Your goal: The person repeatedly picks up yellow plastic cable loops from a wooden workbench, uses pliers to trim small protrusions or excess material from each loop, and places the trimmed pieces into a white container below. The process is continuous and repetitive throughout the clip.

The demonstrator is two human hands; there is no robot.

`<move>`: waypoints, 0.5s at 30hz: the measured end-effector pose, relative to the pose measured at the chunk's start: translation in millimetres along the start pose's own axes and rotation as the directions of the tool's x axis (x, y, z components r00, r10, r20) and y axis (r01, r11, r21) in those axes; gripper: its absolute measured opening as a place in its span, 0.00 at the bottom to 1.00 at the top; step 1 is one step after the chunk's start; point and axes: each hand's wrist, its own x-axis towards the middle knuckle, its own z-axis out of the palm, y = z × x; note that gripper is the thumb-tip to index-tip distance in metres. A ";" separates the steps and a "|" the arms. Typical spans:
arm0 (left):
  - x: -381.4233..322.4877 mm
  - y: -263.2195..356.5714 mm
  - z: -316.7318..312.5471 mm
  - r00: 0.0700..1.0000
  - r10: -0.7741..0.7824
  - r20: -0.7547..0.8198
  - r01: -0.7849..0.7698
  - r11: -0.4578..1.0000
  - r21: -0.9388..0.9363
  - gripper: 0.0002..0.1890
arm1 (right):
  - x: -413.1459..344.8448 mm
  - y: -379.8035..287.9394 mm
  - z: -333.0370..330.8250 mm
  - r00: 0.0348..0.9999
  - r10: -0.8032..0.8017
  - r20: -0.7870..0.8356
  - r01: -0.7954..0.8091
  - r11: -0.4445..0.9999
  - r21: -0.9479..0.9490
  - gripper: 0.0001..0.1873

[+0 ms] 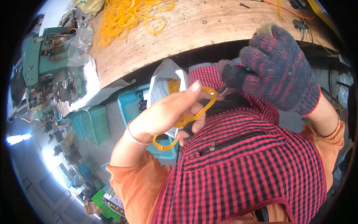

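Note:
My left hand (170,112), bare, holds a yellow plastic eyeglass frame (193,119) over my lap, the thumb on one rim. Small metallic bits show near its two outer corners. My right hand (277,67) wears a dark knitted glove with red flecks and is closed around something mostly hidden; a thin metal tip (224,91) sticks out below its fingers, close to the frame but apart from it. A heap of similar yellow frames (120,22) lies on the wooden table (179,42) at the upper left.
A white bag (167,72) with yellow pieces inside stands below the table edge, by a blue plastic crate (125,98) holding dark items. A green machine (42,61) is at the left. A screw-like piece (244,5) and cables (303,25) lie on the tabletop.

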 end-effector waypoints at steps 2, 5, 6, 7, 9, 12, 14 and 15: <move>0.0 -28.2 -24.8 0.997 0.039 -0.060 -0.035 0.998 0.057 0.43 | -10.8 2.4 2.2 0.989 0.140 -0.042 -0.135 0.984 0.113 0.22; 18.8 -141.6 -82.4 0.890 0.212 -0.403 -0.082 0.945 0.317 0.31 | -45.8 5.6 17.6 0.892 0.446 -0.068 -0.356 0.789 0.501 0.22; 22.0 -155.0 -92.7 0.788 0.352 -0.505 0.004 0.818 0.576 0.29 | -59.5 -1.4 30.4 0.816 0.578 -0.007 -0.428 0.612 0.665 0.24; 23.8 -160.8 -101.0 0.669 0.514 -0.537 0.135 0.626 0.768 0.26 | -65.4 -3.6 36.0 0.759 0.641 0.111 -0.449 0.393 0.803 0.25; 28.9 -134.9 -111.8 0.475 0.740 -0.476 0.169 0.455 0.875 0.23 | -76.8 -5.9 45.3 0.650 0.670 0.359 -0.387 -0.115 0.915 0.28; 51.1 -70.5 -136.2 0.225 0.921 -0.318 0.100 0.303 0.948 0.16 | -60.9 -6.1 49.4 0.651 0.492 0.578 -0.330 -0.502 0.799 0.31; 70.6 -22.7 -158.0 0.128 0.970 -0.206 0.176 0.182 0.967 0.15 | -56.8 -6.7 68.8 0.673 0.399 0.623 -0.405 -0.507 0.761 0.32; 80.9 -0.1 -168.4 0.106 0.982 -0.157 0.206 0.133 0.969 0.14 | -54.1 -7.5 67.1 0.670 0.401 0.624 -0.424 -0.483 0.766 0.33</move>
